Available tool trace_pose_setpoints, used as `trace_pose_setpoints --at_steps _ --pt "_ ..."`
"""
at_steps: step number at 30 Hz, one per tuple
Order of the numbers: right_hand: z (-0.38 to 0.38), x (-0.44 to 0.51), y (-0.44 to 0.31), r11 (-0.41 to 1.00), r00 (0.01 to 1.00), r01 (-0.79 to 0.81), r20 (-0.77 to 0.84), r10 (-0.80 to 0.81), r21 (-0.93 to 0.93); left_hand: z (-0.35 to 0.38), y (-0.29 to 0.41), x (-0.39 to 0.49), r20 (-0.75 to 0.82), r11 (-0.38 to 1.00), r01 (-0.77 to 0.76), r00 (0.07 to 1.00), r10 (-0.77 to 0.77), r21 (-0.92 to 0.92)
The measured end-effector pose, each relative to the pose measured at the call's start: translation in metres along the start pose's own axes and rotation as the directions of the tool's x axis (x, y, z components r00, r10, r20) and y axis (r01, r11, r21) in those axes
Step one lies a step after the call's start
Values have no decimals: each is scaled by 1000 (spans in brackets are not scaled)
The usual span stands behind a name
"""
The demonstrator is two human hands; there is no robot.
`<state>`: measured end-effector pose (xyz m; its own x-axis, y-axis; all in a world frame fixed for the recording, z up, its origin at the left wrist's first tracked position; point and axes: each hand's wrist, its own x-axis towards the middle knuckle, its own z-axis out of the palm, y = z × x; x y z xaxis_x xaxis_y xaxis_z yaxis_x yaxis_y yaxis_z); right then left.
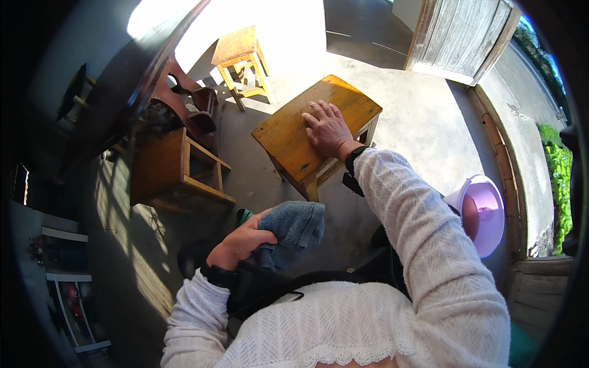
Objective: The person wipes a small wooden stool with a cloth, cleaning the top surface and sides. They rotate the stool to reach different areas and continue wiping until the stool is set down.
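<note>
My right hand (326, 129) lies palm down on the seat of a wooden stool (285, 124), its fingers slightly spread and nothing visibly held. Dark marks show on the yellow-brown wood near the stool's corners. A folded blue-grey terry cloth (294, 225) is gripped in my left hand (244, 241), in front of my body and just short of the stool's near leg. The thumb presses on the cloth's near side; most of the other fingers are hidden behind it.
A second stool (237, 48) stands upright in sunlight at the back. Left of me, another wooden stool (158, 165) lies on its side near dark furniture (152, 69). A lilac bucket (490, 216) is by the doorway sill (506, 175) at right, below a weathered wooden door (460, 39).
</note>
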<state>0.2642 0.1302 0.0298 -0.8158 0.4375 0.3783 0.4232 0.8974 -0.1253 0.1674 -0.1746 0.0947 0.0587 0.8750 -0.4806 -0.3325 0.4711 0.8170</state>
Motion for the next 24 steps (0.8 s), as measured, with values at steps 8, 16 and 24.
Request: trace_pose_setpoints --at_steps 8,16,24 --pt "-77 -65 -62 625 1000 27 -21 -16 780 16 43 -12 -105 965 -171 983 152 -197" --pt "-87 -128 -74 -147 922 -295 321 218 944 45 67 45 208 991 -109 974 92 72" --pt "-18 -174 12 -644 357 -554 849 389 528 -44 62 91 -338 466 132 855 394 875"
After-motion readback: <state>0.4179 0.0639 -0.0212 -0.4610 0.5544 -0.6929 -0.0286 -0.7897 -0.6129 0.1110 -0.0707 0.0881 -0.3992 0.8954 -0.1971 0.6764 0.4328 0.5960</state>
